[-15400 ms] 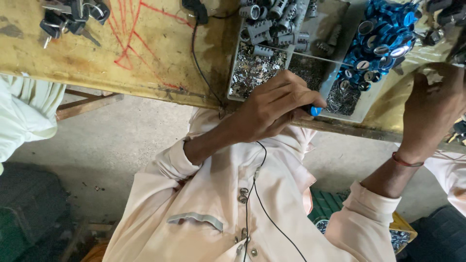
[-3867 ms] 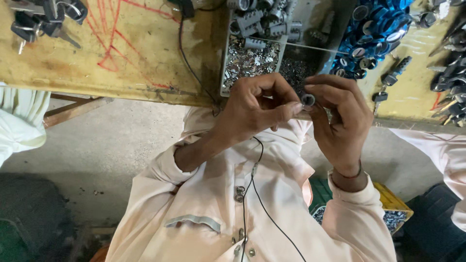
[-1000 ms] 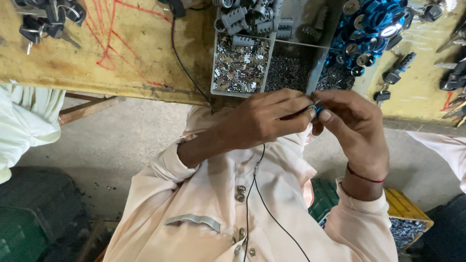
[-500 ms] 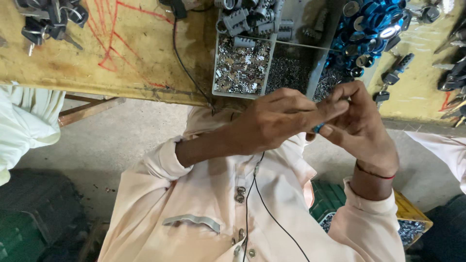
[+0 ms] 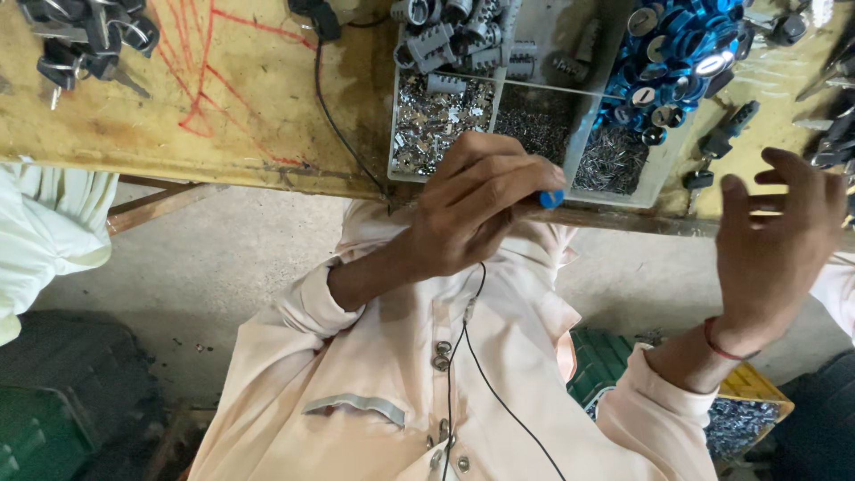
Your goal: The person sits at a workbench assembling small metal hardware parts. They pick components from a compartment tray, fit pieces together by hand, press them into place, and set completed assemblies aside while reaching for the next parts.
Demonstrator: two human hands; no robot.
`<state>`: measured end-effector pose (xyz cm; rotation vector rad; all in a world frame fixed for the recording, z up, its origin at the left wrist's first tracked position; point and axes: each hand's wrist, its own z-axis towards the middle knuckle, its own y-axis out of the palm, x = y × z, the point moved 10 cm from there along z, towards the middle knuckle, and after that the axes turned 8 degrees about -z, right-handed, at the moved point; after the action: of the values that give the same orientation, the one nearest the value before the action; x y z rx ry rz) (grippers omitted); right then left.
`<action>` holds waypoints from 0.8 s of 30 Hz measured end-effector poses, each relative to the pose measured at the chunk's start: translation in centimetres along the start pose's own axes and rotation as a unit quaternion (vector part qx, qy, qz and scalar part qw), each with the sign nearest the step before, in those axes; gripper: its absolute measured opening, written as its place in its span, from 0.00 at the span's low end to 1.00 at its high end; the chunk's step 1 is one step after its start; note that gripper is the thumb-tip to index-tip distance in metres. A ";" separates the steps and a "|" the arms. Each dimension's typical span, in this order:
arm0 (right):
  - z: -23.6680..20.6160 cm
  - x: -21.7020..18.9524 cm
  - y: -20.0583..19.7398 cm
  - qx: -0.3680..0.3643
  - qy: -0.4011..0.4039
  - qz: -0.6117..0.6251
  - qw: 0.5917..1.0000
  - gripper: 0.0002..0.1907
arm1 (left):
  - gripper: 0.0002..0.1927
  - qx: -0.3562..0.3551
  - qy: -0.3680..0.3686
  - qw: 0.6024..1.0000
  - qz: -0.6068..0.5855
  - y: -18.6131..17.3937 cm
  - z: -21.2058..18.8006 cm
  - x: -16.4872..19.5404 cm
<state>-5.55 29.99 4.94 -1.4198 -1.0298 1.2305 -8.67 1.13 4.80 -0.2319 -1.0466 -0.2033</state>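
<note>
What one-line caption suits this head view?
Left hand pinches a small blue part beside a divided parts tray; right hand open.

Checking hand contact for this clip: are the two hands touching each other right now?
No. The left hand pinches a small blue part by the tray, while the right hand is spread open, well apart.

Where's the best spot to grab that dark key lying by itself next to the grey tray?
Probably by its wide dark head. The key lies flat and slanted on the yellow table, beside the grey tray, its thin metal end lower down. The right hand hovers open nearby, so pinching the head's two edges from that side looks easiest.
</note>
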 end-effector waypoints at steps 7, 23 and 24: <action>-0.2 0.1 2.8 -0.028 -0.043 0.067 0.996 0.15 | 0.17 -0.021 0.036 0.998 -0.039 -0.1 0.1 0.5; -3.6 0.1 -0.6 0.138 -0.009 0.563 0.815 0.11 | 0.20 -0.037 0.028 0.999 0.014 2.0 -0.6 1.7; -4.0 -2.1 -0.6 0.145 -0.053 0.526 0.836 0.14 | 0.20 -0.036 0.028 0.999 0.019 2.2 -0.6 1.9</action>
<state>-1.91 27.54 6.06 -1.7143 0.0027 2.1426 -6.68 2.94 5.94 -0.3097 -0.9792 -0.2125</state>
